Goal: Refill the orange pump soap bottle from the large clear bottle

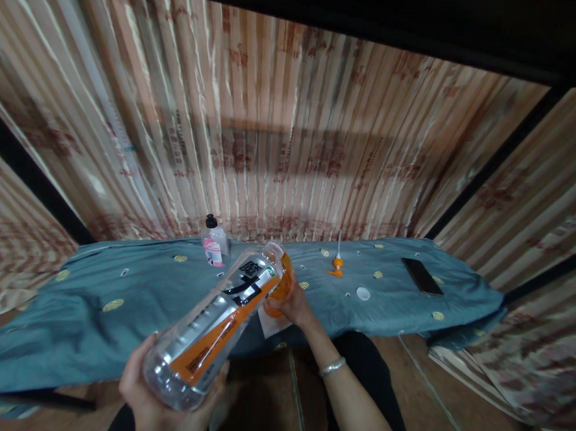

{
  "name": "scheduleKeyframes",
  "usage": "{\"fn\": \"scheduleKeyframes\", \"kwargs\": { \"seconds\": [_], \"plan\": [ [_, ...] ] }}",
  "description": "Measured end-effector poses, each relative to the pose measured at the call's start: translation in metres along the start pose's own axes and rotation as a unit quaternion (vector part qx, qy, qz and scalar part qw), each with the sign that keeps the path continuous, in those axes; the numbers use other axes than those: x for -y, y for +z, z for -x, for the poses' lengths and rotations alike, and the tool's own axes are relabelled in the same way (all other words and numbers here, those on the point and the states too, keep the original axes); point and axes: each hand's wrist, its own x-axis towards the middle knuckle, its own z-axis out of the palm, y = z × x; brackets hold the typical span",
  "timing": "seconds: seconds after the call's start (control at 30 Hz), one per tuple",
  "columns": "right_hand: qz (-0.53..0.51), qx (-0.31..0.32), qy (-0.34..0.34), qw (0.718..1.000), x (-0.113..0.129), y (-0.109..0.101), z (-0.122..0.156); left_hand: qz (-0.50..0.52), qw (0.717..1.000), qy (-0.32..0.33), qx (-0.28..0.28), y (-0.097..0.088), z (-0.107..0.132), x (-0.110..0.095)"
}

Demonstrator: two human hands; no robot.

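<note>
Plastic bottle [215,328], large and clear with a silver and orange label, is tilted in the grasp of the left hand [165,419], whose fingers are spread wide around its base. From those fingers it slants up and away toward the right hand, its neck end beside the top of an orange bottle [287,277]; whether the two touch is hard to tell. The right hand [291,305] has its fingers wrapped around this smaller orange bottle, with a silver bracelet [332,366] behind them on the wrist. Just below the right fingers is a white sheet [270,325], partly hidden by the bottle and hand.

To the right of the right fingers and a little farther off, an orange pump head [338,264] lies with its tube pointing away. Nearer to them than the dark phone [421,276] farther right is a round white disc [362,293]. Well beyond the left fingers stands a clear bottle with a pink label [214,245] and a black cap. All of these are on the tabletop [140,310], covered in teal patterned cloth; past it, farthest from the fingers, hangs a striped curtain [275,110].
</note>
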Motion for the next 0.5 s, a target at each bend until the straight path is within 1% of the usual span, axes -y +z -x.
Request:
{"fn": "scheduleKeyframes", "kwargs": {
  "seconds": [0.1,0.2,0.3,0.33,0.37,0.43,0.5],
  "plan": [
    [0.012,0.009,-0.007,1.000,-0.001,-0.003,0.000,-0.017,1.000,0.004,0.002,0.000,-0.001,-0.003],
    [0.013,0.009,-0.025,1.000,-0.002,-0.004,0.001,-0.041,0.999,0.010,0.007,-0.004,-0.002,-0.002],
    [0.025,0.002,-0.017,1.000,0.000,-0.001,0.000,-0.058,0.998,0.022,0.021,-0.011,-0.003,0.007],
    [0.029,-0.001,-0.010,1.000,0.001,0.000,0.000,-0.059,0.997,0.029,0.050,-0.014,-0.003,0.010],
    [0.031,-0.006,-0.003,0.999,0.001,0.001,0.000,-0.059,0.996,0.034,0.057,-0.016,-0.004,0.014],
    [0.031,-0.018,0.004,0.999,0.001,0.003,0.000,-0.059,0.995,0.027,0.077,-0.021,-0.004,0.019],
    [0.029,-0.028,0.004,0.999,0.000,0.005,0.000,-0.057,0.995,0.003,0.078,-0.024,-0.003,0.022]
  ]
}}
